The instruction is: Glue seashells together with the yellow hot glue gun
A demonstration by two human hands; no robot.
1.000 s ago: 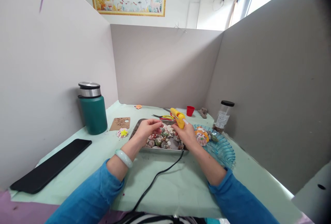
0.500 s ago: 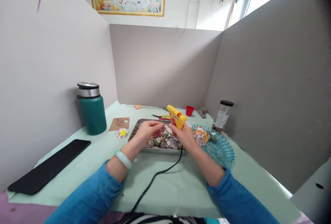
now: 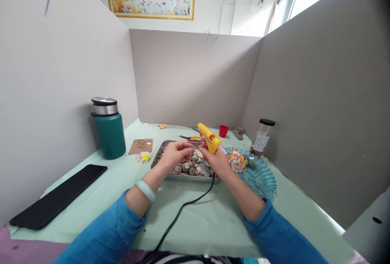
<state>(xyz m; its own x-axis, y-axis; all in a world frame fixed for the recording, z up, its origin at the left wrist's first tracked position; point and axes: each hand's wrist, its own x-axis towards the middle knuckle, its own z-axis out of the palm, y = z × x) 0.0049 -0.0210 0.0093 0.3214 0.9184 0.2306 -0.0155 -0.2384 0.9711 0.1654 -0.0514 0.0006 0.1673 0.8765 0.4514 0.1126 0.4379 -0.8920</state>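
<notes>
My right hand is closed around a yellow hot glue gun, with a glue stick showing at its back end and a black cord running down to the table's front edge. Thumb and fingertips of my left hand are pinched together; whatever sits between them is too small to make out. Both hands hover over a metal tray of shells, their fingertips a short gap apart. The glue gun's nozzle is hidden from view.
On the left stand a green bottle, a black flat pad, a brown card and a flower-decorated disc. A blue glass plate holds shell pieces on the right. Pliers, a red cup and a jar sit behind.
Almost nothing differs. The glue gun has tilted or shifted very slightly to the right, and the hands stay in nearly the same place over the tray.
</notes>
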